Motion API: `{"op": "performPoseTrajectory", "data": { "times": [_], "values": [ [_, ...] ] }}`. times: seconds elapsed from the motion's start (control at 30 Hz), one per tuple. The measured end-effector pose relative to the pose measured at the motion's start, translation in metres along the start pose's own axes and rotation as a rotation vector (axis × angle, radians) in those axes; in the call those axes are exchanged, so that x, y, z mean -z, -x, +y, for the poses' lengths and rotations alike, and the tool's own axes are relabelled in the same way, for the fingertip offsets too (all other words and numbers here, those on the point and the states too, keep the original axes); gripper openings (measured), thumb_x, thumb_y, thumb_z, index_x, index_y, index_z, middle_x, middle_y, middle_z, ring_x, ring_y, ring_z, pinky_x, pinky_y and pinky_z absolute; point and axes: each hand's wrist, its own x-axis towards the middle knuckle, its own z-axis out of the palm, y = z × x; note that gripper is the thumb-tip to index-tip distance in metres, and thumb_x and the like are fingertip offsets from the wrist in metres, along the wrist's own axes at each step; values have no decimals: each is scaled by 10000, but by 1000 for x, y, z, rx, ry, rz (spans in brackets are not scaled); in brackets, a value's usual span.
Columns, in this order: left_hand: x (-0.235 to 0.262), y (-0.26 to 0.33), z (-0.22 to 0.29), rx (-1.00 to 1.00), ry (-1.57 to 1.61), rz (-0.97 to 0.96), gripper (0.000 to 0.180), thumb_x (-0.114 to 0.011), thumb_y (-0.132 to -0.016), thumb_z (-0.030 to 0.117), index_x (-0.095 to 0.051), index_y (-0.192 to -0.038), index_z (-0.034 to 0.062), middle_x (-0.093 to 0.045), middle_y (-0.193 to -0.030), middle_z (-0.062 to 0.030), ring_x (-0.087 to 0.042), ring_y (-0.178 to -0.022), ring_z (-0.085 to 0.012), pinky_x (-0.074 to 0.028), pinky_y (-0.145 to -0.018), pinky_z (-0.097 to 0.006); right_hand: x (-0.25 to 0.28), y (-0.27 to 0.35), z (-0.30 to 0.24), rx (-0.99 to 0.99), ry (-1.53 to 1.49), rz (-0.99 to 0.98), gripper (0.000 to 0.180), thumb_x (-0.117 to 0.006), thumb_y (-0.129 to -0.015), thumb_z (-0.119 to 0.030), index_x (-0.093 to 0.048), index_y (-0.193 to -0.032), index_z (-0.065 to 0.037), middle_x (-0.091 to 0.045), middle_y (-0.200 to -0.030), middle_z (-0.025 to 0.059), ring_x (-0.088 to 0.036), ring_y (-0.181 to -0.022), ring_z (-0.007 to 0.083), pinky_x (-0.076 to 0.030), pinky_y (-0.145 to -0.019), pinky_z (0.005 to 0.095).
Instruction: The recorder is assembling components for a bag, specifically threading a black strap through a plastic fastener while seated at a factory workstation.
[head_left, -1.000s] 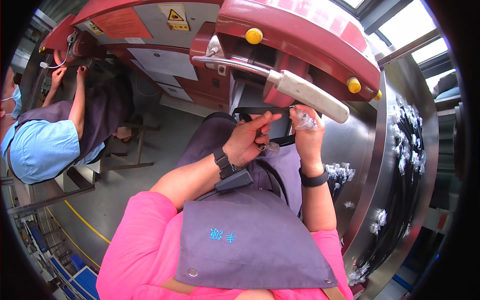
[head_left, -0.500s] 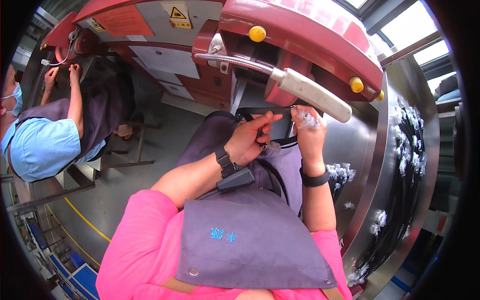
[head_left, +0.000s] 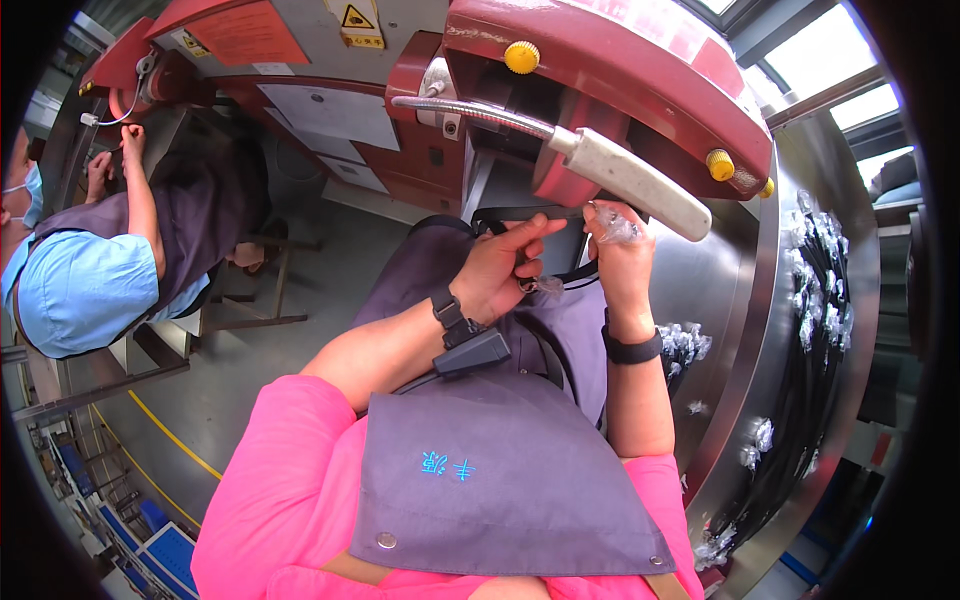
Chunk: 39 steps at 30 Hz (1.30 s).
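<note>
1. Since a second ago the left hand [head_left: 497, 272] has barely shifted; its fingers pinch a thin black cable [head_left: 575, 276] by the lap.
2. The right hand [head_left: 620, 262] stays raised under the grey-white lever handle [head_left: 640, 184], clenched on a small crinkled clear plastic bag [head_left: 617, 226]; the work reads as mid-step.
3. A yellow triangular warning sign [head_left: 358, 18] and an orange rectangular label [head_left: 244, 30] sit far, on the red machine [head_left: 620, 70].
4. Bagged black cables [head_left: 812, 290] lie right, on the steel tray [head_left: 762, 300].
</note>
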Motion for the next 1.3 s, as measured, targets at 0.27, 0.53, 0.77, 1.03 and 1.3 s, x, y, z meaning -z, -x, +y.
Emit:
{"op": "performPoseTrajectory", "data": {
  "times": [0.27, 0.53, 0.77, 1.03, 1.3],
  "values": [
    [-11, 0, -3, -22, -3, -9, 125, -632, -926, 157, -630, -917, 33, -655, -1049, -83, -406, -634, -25, -328, -478, -164, 7, 6, 3, 41, -105, 31, 179, -686, -880, -113, -643, -999, 13, -587, -732, 11, -502, -569, 66, -381, -510, 215],
    [-9, 17, 1, -48, -194, -179, 204, -612, -932, 125, -652, -1051, -35, -486, -702, 12, -392, -607, -43, -296, -470, -187, 13, 31, 18, 176, -353, 41, 174, -693, -848, -27, -640, -1006, 22, -592, -815, 39, -533, -610, 121, -415, -564, 235],
    [2, 25, 0, -99, -233, -214, 193, -626, -923, 121, -671, -1066, -2, -480, -651, 25, -383, -524, -43, -285, -451, -187, 14, 44, 18, 342, -327, -11, 180, -672, -821, 62, -671, -990, -1, -614, -915, 63, -555, -675, 91, -442, -594, 212],
    [7, 20, 1, -63, -163, -189, 164, -636, -920, 137, -662, -1001, -4, -556, -716, -8, -398, -548, -45, -303, -458, -188, 10, 44, 9, 232, -240, 24, 170, -682, -814, 56, -673, -968, -13, -602, -860, 23, -538, -655, 63, -427, -568, 198],
    [5, 7, 0, -8, -62, -56, 156, -616, -939, 182, -649, -920, 31, -614, -861, -31, -393, -631, -34, -299, -474, -186, -1, 25, 6, 121, -151, 77, 117, -692, -856, -35, -672, -970, -17, -566, -711, -32, -472, -579, 35, -363, -509, 194]
  ]
}}
